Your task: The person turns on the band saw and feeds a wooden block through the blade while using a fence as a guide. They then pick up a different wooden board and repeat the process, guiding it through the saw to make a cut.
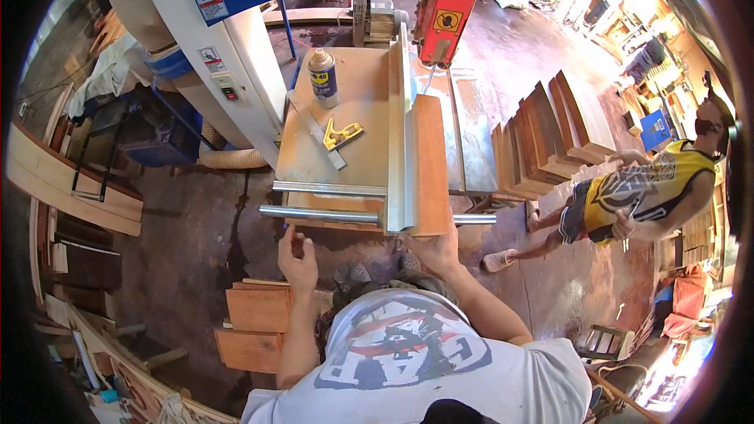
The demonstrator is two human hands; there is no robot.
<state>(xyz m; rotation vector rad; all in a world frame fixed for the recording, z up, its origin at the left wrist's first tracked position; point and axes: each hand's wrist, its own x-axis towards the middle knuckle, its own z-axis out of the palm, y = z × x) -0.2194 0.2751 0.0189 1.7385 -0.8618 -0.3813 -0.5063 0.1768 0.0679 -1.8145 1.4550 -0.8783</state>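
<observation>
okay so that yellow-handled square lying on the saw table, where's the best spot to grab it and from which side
Probably by the yellow handle, coming from the near, right side. It's the thick end and lies clear, while the thin steel blade lies flat, angled toward the spray can. The left hand is free and nearest.

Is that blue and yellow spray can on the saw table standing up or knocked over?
Upright. The spray can stands on its base on the saw table, its cap uppermost, beside the square.

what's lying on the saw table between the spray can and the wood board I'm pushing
In the head view, a yellow-handled square lies on the table below the spray can, and the upright metal fence stands right beside the wood board, which your right hand holds.
</observation>
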